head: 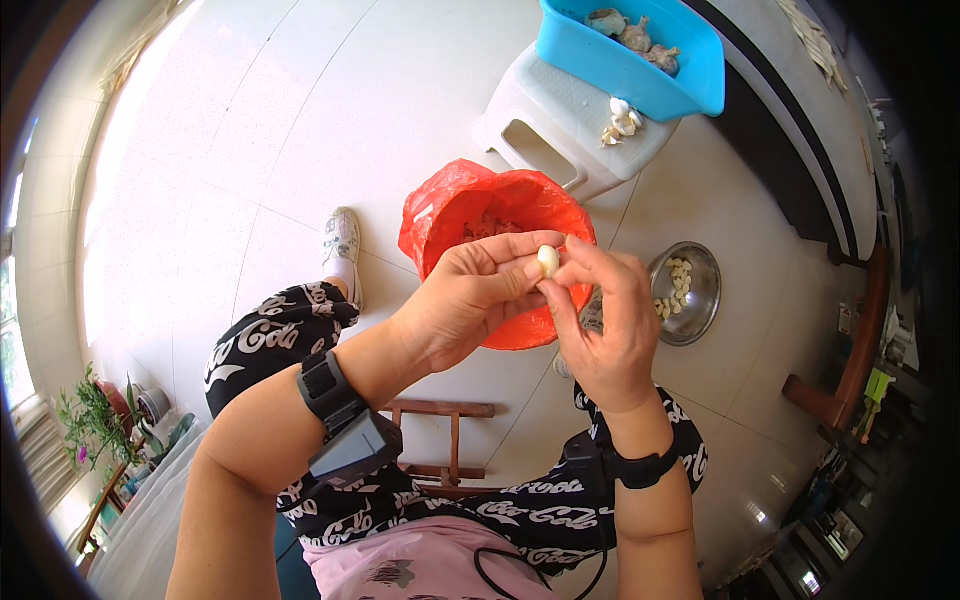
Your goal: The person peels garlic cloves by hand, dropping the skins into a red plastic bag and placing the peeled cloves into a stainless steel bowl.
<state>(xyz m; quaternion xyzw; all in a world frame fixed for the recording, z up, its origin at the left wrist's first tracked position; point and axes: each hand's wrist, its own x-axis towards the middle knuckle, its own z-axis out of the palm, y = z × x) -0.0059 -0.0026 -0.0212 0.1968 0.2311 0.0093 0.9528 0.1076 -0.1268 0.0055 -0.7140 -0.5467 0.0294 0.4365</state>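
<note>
Between the fingertips of my left hand (480,289) is a pale, smooth garlic clove (548,260). My right hand (611,322) meets it from the right, thumb and forefinger at the clove's edge; whether they grip it too, I cannot tell. Both hands are over a bin or container lined with a red plastic bag (517,330), which has scraps inside that look like garlic skins. A steel bowl (701,319) on the floor to the right holds several peeled cloves (679,281). Several unpeeled cloves (621,120) lie on a white plastic stool (555,97).
A blue plastic basin (630,75) with garlic bulbs (636,36) rests on the stool's far side. My shoe (343,236) is on the tiled floor left of the red bag. Wooden rungs (450,409) show below my forearms. Potted plants (97,412) stand at the far left.
</note>
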